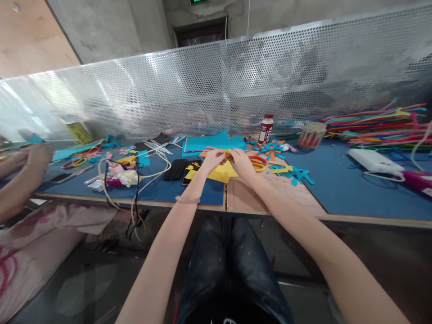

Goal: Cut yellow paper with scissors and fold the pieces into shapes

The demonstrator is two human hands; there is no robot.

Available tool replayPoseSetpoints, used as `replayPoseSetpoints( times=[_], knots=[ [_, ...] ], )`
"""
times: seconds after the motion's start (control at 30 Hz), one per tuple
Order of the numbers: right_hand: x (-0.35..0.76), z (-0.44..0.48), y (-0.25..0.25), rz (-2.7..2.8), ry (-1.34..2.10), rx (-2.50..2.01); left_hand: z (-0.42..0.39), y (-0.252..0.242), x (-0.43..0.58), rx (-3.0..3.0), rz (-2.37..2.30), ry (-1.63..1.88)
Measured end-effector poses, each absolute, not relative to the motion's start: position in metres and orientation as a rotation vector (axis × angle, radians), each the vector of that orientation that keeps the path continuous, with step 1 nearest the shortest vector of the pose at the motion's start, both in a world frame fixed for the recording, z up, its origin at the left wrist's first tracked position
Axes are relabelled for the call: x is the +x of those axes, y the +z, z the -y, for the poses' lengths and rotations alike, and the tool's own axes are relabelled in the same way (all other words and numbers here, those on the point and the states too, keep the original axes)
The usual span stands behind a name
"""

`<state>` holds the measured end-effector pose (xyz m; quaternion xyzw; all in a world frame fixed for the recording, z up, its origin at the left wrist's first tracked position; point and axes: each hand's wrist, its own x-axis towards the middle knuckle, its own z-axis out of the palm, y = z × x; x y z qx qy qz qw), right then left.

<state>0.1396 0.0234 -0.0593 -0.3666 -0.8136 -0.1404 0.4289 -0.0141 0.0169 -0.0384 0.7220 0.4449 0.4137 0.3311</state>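
Note:
My left hand (213,161) and my right hand (242,163) meet over the table, fingers closed on a small yellow piece (228,155) between them. Its shape is mostly hidden by the fingertips. Just below the hands lies a yellow sheet (221,173). Small yellow cutouts (193,166) rest on a dark phone to the left, beside a second black phone (176,169). Blue sheets (205,143) are stacked behind the hands. Right of my right hand are red and yellow rings (259,164) and blue and orange paper shapes (272,148).
A red-capped bottle (266,129) and a clear tub (312,136) stand before the perforated metal screen (189,85). Bundled pipe cleaners (374,125) and a white device (375,163) lie right. At left are a bag with straps (126,178) and another person's hands (37,159).

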Motion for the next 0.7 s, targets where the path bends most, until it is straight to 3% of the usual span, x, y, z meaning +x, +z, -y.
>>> replayPoseSetpoints(
  times=[0.7],
  knots=[
    [0.161,-0.011,-0.034,2.165,-0.234,-0.783,-0.011,-0.033,-0.015,1.753,-1.128,1.094]
  ],
)
